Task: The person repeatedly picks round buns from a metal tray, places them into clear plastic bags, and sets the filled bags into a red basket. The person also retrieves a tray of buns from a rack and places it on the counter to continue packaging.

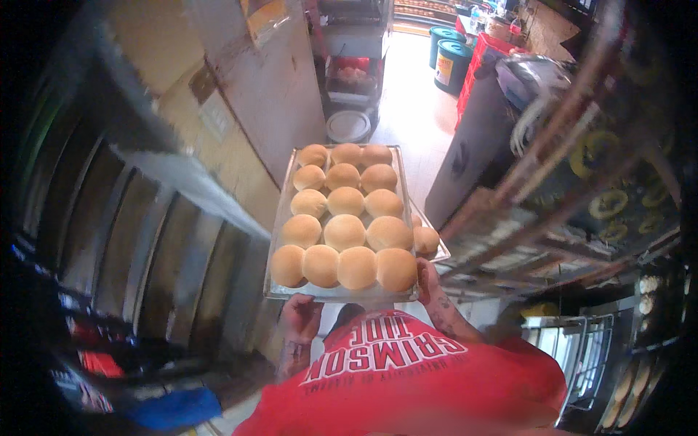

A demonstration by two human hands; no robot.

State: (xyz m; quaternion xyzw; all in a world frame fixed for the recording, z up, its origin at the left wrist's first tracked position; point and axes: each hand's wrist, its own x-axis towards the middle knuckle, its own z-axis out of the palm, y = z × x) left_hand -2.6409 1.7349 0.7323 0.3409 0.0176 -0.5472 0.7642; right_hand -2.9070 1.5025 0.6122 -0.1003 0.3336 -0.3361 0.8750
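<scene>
My left hand (pixel 301 314) grips the near left corner of a metal baking tray (pixel 278 293), its thumb on the rim. At the near right, my right hand (pixel 428 278) is closed around the same tray's side edge. Rows of round, golden-brown bread buns (pixel 344 231) fill the tray, some touching each other. A second tray (pixel 444 256) with buns (pixel 426 240) shows partly behind and below the first on the right; how it is supported is hidden.
A passage runs ahead between a pale panel (pixel 267 92) and a dark upright surface (pixel 469 141). A round-lidded container (pixel 348 126) stands at its left. Farther off are green-lidded bins (pixel 453 65) and red crates (pixel 480 60). Racks (pixel 594 349) stand at the right.
</scene>
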